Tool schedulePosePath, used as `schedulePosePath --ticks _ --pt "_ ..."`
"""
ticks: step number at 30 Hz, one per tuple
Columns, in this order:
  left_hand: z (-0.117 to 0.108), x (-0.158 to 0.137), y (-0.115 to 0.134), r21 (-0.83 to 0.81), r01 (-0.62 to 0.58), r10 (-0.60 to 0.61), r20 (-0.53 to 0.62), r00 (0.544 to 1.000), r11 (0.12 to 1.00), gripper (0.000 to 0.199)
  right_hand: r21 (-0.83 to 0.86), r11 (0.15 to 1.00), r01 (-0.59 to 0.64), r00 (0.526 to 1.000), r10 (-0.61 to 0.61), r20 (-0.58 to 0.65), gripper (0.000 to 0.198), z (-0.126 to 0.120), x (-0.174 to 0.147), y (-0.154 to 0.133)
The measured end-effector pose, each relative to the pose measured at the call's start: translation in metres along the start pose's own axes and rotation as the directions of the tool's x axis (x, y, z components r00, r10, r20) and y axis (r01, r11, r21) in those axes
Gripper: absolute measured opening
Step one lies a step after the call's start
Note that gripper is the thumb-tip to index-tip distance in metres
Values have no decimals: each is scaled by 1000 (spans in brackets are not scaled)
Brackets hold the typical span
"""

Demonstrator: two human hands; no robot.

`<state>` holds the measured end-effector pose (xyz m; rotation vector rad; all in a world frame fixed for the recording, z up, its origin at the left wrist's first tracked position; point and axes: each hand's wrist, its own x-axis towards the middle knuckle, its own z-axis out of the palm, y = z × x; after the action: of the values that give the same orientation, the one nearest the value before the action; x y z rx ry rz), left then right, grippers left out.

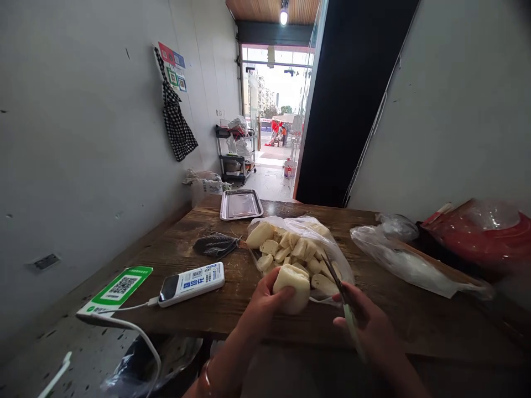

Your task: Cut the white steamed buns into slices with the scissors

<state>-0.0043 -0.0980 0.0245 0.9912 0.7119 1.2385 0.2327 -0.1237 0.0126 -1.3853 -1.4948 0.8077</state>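
My left hand (pixel 265 298) is wrapped round a pale steamed bun (pixel 292 287), whose top looks cut or torn. My right hand (pixel 369 320) grips a knife (pixel 338 279) with a thin dark blade and a pale green handle. The blade points up and away, right of the bun and apart from it. Just beyond both hands, a clear plastic bag (pixel 342 249) lies spread on the wooden table (pixel 240 304). Many cut bun chunks (pixel 286 246) are heaped in it, with a larger bun piece (pixel 260 235) at their left.
A metal tray (pixel 241 204) stands at the table's far edge. Left are a dark cloth (pixel 215 244), a white power bank (pixel 193 283) with a cable, and a green QR-code card (pixel 120 290). Plastic bags (pixel 406 260) and a red bag (pixel 481 235) lie to the right.
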Motion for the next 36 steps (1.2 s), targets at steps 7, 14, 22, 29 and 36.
schedulePosePath --ticks 7,14,22,29,36 --pt "-8 15 -10 -191 25 -35 -48 998 981 53 50 999 -18 1000 18 -4 59 -2 -4 35" --pt "-2 29 -14 -279 40 -43 -3 999 959 58 122 992 39 998 -33 -52 55 1 3 56" --pt "0 25 -10 -148 19 -21 -8 1000 989 58 -34 999 -22 997 24 80 59 -25 -7 34" --pt "7 22 -3 63 -7 7 -4 1000 998 50 -271 955 124 961 -48 272 71 -54 -9 5" --pt "14 23 -3 148 -15 17 -15 1000 989 49 -388 884 261 913 -96 395 84 -65 0 -14"
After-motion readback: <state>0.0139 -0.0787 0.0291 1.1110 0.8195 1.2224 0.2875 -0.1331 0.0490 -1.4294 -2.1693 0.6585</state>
